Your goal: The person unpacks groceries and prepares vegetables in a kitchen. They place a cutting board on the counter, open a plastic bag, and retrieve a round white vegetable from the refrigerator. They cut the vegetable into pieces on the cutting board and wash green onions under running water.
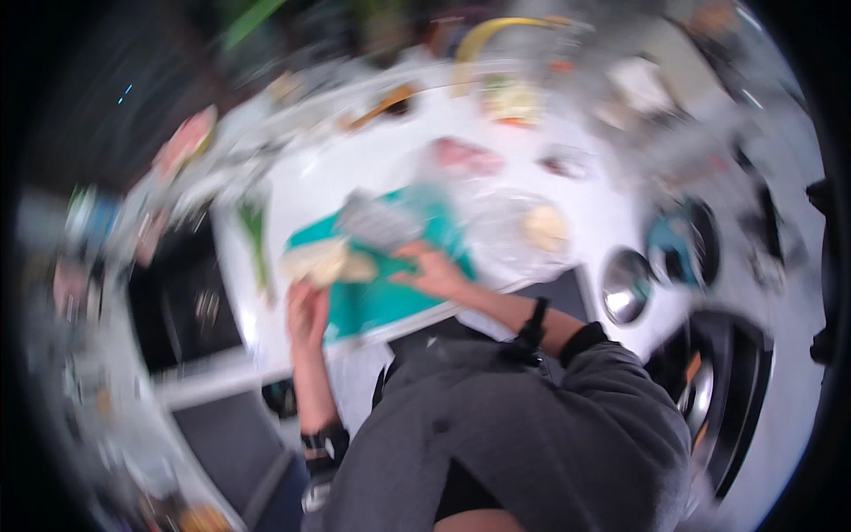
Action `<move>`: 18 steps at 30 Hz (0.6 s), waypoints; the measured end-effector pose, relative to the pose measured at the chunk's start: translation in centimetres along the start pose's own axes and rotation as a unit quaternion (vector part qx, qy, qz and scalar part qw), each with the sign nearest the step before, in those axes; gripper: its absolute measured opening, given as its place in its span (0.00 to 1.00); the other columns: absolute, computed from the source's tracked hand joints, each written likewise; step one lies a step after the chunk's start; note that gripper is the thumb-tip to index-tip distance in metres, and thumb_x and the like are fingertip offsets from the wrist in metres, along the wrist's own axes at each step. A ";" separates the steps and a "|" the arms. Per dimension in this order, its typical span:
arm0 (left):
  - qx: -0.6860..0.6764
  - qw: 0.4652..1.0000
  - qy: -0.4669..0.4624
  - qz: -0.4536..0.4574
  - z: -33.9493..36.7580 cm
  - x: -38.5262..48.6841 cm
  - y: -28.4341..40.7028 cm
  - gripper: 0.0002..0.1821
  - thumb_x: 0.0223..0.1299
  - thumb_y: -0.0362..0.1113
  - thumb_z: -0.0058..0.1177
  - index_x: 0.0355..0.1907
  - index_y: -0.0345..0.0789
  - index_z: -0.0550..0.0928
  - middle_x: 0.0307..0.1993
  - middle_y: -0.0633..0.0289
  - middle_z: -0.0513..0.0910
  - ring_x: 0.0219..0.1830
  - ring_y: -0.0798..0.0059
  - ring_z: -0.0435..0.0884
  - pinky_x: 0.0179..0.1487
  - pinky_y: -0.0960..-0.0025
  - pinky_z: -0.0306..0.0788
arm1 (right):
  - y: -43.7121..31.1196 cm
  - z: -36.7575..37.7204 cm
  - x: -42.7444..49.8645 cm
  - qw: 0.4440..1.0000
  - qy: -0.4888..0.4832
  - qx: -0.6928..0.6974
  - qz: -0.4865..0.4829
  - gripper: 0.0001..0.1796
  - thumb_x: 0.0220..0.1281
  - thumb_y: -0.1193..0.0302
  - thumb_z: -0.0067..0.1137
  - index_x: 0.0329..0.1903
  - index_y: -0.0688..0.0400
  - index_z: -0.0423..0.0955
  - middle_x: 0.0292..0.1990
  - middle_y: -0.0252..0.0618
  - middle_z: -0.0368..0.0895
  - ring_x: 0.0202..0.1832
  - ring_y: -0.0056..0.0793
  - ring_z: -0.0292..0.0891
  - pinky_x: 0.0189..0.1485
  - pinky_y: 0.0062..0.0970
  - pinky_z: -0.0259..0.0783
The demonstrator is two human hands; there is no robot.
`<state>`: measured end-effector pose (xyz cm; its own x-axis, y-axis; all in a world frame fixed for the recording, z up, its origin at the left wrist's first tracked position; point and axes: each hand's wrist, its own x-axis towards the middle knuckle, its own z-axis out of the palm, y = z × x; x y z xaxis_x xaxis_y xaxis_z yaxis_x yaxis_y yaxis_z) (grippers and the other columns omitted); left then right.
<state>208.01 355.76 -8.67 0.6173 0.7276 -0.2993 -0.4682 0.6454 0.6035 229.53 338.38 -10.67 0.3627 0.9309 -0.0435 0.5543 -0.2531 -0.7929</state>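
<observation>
Motion blur covers the view. My left hand [308, 312] is at the near left edge of a teal cutting board [372, 302], its fingertips on a pale, cream-coloured food piece [316, 261]. A smaller pale piece [359, 267] is beside it on the board. My right hand [429, 269] is over the board's right part with its fingers spread and nothing seen between them. Just beyond those fingers is a grey object [379, 219], too blurred to name. Whether the right fingertips touch it is hard to tell.
Green stalks [254, 229] lie left of the board, by a black cooktop [183, 292]. Behind is bagged pink food [465, 156]. To the right, a clear bag [505, 226] holds a pale round piece [545, 227]; farther right is a metal bowl [626, 286].
</observation>
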 end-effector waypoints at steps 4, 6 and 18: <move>0.053 0.985 -0.164 -0.011 10.4 3.1 -2.8 0.26 0.56 0.27 0.53 0.58 0.27 0.65 0.54 0.53 0.72 0.58 0.65 0.70 0.66 0.61 0.59 | -5.5 -7.0 0.5 0.855 0.034 0.517 0.020 0.38 0.52 0.60 0.68 0.62 0.62 0.62 0.56 0.46 0.71 0.58 0.33 0.65 0.55 0.29 0.66; 0.104 0.972 -0.202 -0.061 16.3 3.3 -6.2 0.26 0.56 0.27 0.54 0.58 0.27 0.65 0.54 0.54 0.72 0.58 0.66 0.70 0.66 0.62 0.60 | -5.4 -11.4 -2.5 0.825 0.079 0.553 0.085 0.31 0.55 0.64 0.65 0.60 0.61 0.64 0.53 0.39 0.74 0.53 0.25 0.68 0.45 0.24 0.69; 0.241 0.869 -0.382 -0.202 38.7 -6.3 -27.5 0.36 0.53 0.23 0.54 0.66 0.32 0.59 0.60 0.57 0.67 0.61 0.69 0.66 0.63 0.67 0.61 | 8.5 -33.5 -26.6 0.710 0.454 0.539 -0.025 0.21 0.62 0.64 0.55 0.55 0.62 0.69 0.49 0.39 0.76 0.50 0.29 0.74 0.55 0.30 0.69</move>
<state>241.45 324.41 5.28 0.9955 -0.0213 -0.0920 0.0901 0.5059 0.8579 249.69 302.66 4.06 0.9667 0.2548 0.0222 -0.1335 0.5771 -0.8057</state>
